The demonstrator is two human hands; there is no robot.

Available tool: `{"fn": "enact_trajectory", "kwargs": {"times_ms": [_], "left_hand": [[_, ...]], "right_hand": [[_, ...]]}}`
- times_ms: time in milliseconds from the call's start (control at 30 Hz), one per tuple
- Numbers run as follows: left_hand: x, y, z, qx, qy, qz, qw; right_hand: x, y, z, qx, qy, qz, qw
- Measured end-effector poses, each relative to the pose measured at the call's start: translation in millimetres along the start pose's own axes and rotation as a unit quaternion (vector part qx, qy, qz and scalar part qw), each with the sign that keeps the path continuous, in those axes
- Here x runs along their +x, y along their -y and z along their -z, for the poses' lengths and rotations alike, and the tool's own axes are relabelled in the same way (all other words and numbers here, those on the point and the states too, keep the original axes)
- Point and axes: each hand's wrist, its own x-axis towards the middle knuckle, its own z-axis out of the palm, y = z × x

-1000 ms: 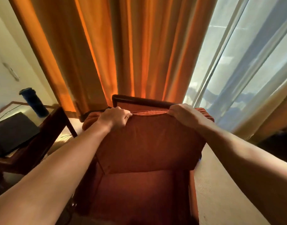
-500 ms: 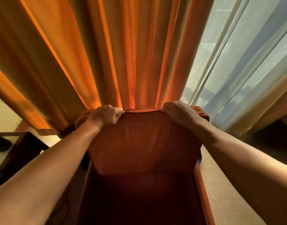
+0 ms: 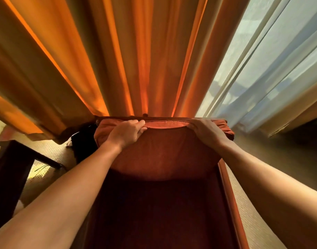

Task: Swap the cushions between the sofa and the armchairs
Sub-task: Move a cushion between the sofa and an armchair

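Fingers of left hand point(image 3: 126, 132) and right hand point(image 3: 207, 131) curl over the cushion's point(image 3: 165, 153) top edge, gripping it.

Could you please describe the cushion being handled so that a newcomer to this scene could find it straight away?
Start at the orange curtain; directly below it stands the armchair. The cushion stands against its back, rust-red and padded. Unlike the darker seat below, it has the left hand and right hand gripping its top edge.
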Motion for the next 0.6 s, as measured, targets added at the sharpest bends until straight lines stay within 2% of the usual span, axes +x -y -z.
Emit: {"fn": "enact_trajectory", "kwargs": {"times_ms": [233, 333, 433, 600], "left_hand": [[3, 6, -62, 0.038, 0.010, 0.004, 0.999], [5, 3, -82, 0.051, -0.001, 0.066, 0.996], [7, 3, -96, 0.064, -0.014, 0.110, 0.992], [10, 9, -105, 0.029, -0.018, 0.099, 0.995]], "right_hand": [[11, -33, -48, 0.001, 0.016, -0.016, 1.000], [22, -42, -64, -0.008, 0.003, -0.025, 1.000], [31, -44, -80, -0.080, 0.003, -0.037, 0.996], [22, -51, -101, -0.098, -0.008, -0.033, 0.995]]}}
